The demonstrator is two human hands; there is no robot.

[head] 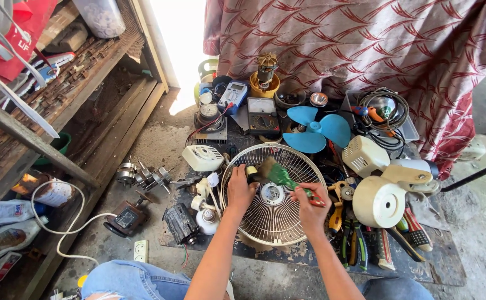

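Note:
A round wire fan guard (273, 222) lies flat on the ground mat in front of me. My left hand (239, 190) rests on its left rim, fingers curled over the wires. My right hand (309, 203) is closed around the red handle of a green brush (276, 173), whose bristles touch the guard near its upper left. The guard's hub (271, 193) sits between my two hands.
A blue fan blade (313, 129) lies just behind the guard, with two meters (262, 115) and a motor rotor (266, 71) further back. Pliers and screwdrivers (359, 239) lie at the right beside cream fan housings (379, 200). Wooden shelves (59, 116) stand at the left, a patterned curtain (365, 44) behind.

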